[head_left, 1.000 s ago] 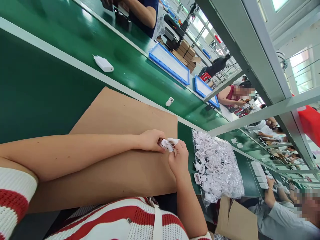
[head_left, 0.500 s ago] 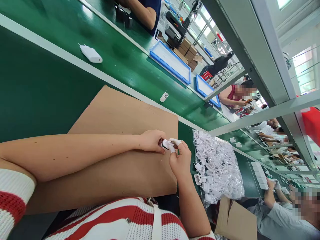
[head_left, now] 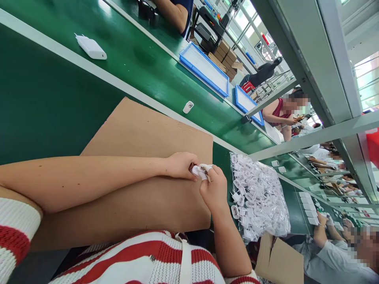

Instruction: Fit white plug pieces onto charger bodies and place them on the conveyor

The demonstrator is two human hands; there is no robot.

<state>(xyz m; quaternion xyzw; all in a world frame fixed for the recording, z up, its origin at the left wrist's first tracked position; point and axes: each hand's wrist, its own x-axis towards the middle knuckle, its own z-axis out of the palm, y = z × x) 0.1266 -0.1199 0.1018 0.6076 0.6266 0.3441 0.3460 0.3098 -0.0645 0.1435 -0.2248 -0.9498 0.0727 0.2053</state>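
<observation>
Over a brown cardboard sheet [head_left: 142, 201], my left hand [head_left: 182, 165] is closed round a small white plastic charger housing [head_left: 196, 170]. From the other side my right hand [head_left: 215, 184] pinches the same piece with thumb and forefinger, which wear white finger covers. The two hands meet at the piece, and fingers hide most of it. Just right of my right hand lies a clear plastic bag [head_left: 260, 197] full of similar white housings.
Beyond a pale rail runs a green conveyor belt [head_left: 142, 75] carrying a white plug charger [head_left: 91, 47] and a small white piece [head_left: 188, 107]. Blue trays [head_left: 204, 69] stand past it. An open cardboard box [head_left: 280, 260] is at lower right, near a co-worker [head_left: 322, 252]. Metal framing [head_left: 314, 136] crosses overhead.
The plug charger and the small white piece on the belt have shifted up and left. My hands stay together on the housing, with only a slight change in its angle.
</observation>
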